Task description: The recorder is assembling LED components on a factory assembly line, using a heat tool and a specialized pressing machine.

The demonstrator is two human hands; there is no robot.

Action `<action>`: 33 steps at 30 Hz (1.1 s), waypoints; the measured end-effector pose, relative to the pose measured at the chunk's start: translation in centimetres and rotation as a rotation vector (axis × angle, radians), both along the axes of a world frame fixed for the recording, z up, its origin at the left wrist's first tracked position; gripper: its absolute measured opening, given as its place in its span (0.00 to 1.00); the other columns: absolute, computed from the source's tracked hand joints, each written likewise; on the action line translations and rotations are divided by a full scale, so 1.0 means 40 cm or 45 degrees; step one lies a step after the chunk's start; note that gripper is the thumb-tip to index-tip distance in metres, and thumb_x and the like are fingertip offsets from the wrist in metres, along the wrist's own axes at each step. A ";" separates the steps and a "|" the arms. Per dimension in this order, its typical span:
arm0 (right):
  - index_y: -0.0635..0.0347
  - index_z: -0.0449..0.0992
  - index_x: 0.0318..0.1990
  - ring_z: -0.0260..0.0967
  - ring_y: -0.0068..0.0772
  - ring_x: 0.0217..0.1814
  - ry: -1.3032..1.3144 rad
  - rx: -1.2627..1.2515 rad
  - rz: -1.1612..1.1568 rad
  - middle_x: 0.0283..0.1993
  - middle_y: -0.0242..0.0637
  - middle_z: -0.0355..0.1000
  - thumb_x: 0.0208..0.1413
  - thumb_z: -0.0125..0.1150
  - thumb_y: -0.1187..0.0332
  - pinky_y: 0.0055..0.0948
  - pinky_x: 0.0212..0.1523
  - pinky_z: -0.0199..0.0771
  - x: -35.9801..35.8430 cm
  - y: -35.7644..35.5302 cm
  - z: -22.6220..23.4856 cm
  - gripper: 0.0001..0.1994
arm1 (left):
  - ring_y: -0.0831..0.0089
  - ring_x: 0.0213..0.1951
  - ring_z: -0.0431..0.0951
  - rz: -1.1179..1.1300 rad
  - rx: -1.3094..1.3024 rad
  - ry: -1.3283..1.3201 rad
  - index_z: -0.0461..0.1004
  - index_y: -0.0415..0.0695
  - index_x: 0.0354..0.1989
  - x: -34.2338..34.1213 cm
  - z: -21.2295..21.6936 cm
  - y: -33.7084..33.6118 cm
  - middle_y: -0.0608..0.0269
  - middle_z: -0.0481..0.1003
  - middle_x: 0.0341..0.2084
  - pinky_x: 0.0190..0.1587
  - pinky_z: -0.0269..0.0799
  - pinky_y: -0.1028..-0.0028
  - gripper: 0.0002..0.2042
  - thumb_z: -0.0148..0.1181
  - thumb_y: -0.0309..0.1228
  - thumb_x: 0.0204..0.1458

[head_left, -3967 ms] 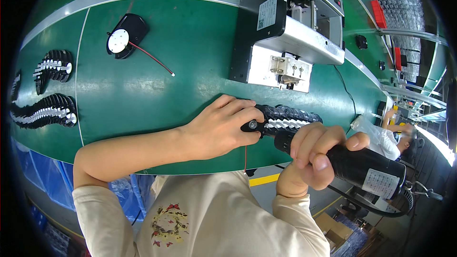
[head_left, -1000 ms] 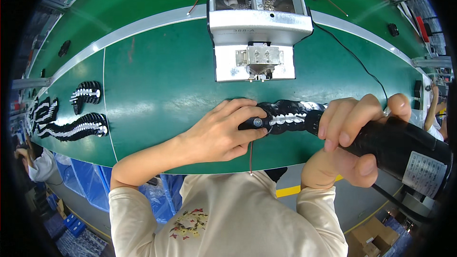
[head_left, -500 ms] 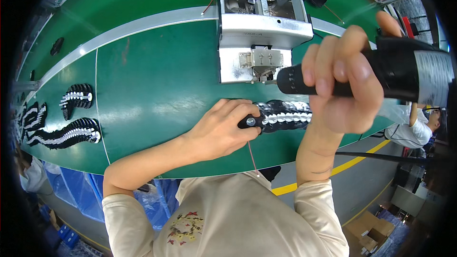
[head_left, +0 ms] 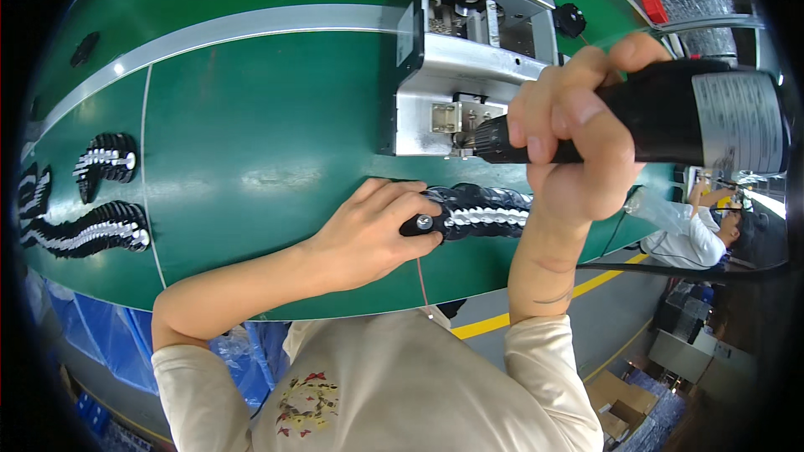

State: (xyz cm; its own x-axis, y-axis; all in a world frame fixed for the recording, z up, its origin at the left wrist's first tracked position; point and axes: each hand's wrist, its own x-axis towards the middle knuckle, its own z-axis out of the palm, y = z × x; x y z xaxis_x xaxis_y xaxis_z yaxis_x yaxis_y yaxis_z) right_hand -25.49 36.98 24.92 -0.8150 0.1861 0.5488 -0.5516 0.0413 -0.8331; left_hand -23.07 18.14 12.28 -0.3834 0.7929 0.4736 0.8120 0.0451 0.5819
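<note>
My left hand (head_left: 368, 230) rests on the green bench and pinches the end piece of a row of small black parts with white faces (head_left: 477, 213), stacked side by side near the front edge. A thin red wire hangs from that end piece. My right hand (head_left: 574, 142) grips a black electric screwdriver (head_left: 662, 121), held level above the row. Its tip points left and meets the front of a grey metal machine (head_left: 469, 75).
More rows of the same black parts (head_left: 92, 230) lie at the far left of the green bench (head_left: 251, 134). A white stripe runs along the bench behind. Another person in white (head_left: 695, 230) works at the right, beyond a floor with a yellow line.
My right hand has lifted the screwdriver off the row of parts and swung its tip over to the grey machine's front. The left hand stays on the row.
</note>
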 end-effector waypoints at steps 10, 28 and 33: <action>0.54 0.60 0.55 0.61 0.29 0.15 -0.075 -0.261 0.125 0.21 0.34 0.64 0.53 0.61 0.78 0.32 0.19 0.67 0.157 -0.036 -0.048 0.24 | 0.59 0.56 0.73 0.010 0.028 0.000 0.82 0.52 0.38 0.006 -0.030 -0.013 0.63 0.73 0.47 0.55 0.65 0.60 0.11 0.65 0.31 0.44; 0.55 0.60 0.46 0.64 0.32 0.22 -0.216 -0.043 0.236 0.26 0.38 0.68 0.50 0.65 0.81 0.34 0.27 0.73 0.175 -0.042 -0.096 0.21 | 0.60 0.55 0.74 0.044 0.019 -0.030 0.83 0.54 0.36 0.008 -0.026 -0.011 0.64 0.75 0.46 0.55 0.65 0.59 0.08 0.64 0.33 0.46; 0.55 0.60 0.48 0.63 0.28 0.17 -0.137 0.029 0.250 0.23 0.34 0.65 0.51 0.64 0.80 0.32 0.20 0.68 0.168 -0.045 -0.101 0.20 | 0.59 0.55 0.74 0.046 0.009 0.002 0.83 0.54 0.36 0.008 -0.025 -0.011 0.64 0.75 0.46 0.55 0.65 0.58 0.08 0.63 0.32 0.47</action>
State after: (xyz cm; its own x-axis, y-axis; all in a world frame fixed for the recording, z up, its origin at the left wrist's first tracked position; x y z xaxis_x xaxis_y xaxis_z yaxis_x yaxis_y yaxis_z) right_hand -18.78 35.16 20.86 -0.8886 0.0064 0.4587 -0.4586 -0.0389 -0.8878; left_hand -22.74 17.70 11.28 -0.4106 0.7754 0.4797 0.8111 0.0702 0.5807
